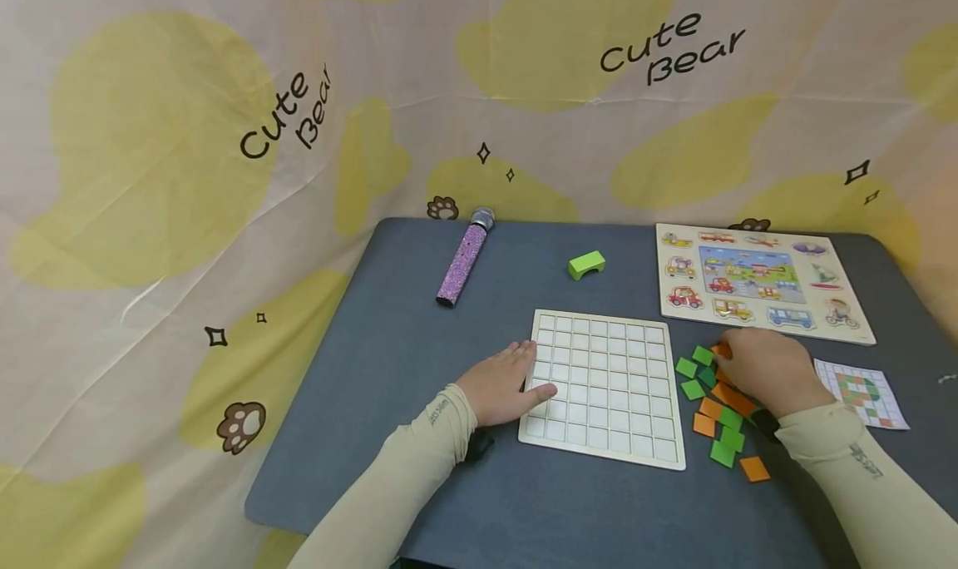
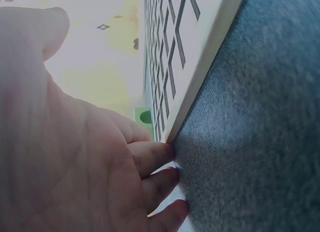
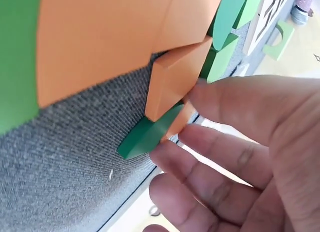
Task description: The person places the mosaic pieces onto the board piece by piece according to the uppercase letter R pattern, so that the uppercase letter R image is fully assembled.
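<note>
A pale grid board with white squares lies flat on the table. My left hand is at its left edge, fingers extended, fingertips touching the rim and thumb over the squares. In the left wrist view, the fingertips meet the board's corner. Right of the board, my right hand reaches into scattered green tiles and orange tiles. In the right wrist view, its thumb and index finger pinch a small orange tile, partly hidden beside a dark green curved-edge tile.
A printed pattern card lies right of my right hand. Behind it is a vehicle picture puzzle. A green arch block and a glittery purple microphone rest toward the back of the dark table, before a patterned cloth.
</note>
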Motion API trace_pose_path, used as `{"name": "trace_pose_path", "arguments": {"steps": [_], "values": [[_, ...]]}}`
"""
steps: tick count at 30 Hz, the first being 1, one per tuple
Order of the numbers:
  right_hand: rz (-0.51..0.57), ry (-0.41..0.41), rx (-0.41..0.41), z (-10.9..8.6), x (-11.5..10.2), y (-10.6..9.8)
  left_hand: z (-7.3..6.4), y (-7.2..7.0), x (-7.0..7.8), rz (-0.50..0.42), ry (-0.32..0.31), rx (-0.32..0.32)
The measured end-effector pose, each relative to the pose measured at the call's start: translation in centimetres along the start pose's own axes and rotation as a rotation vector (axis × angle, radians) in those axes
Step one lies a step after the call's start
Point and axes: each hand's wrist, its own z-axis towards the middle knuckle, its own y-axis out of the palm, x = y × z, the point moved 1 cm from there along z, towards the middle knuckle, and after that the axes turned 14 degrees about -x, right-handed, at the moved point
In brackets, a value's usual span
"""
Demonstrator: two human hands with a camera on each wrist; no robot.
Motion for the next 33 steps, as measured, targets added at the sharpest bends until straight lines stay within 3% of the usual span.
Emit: {"name": "trace_pose_path", "arguments": {"steps": [6, 13, 25, 33], "values": [[0.022, -0.013, 0.070, 0.2, -0.4, -0.2, -0.3, -0.3, -0.2, -0.088, 0.031, -0.026], [-0.001, -0.171, 0.188, 0.3, -3.8, -1.0, -0.1, -1.0, -0.4, -0.208, 0.034, -0.054], [-0.002, -0.418, 0.280, 2.2, -10.4, -0.5, 0.1, -0.8, -0.8, -0.178, 0.049, -0.046], [-0.005, -0.439, 0.258, 3.5, -12.0, 0.1, 0.7, -0.6, -1.2, -0.176, 0.074, -0.162]]}}
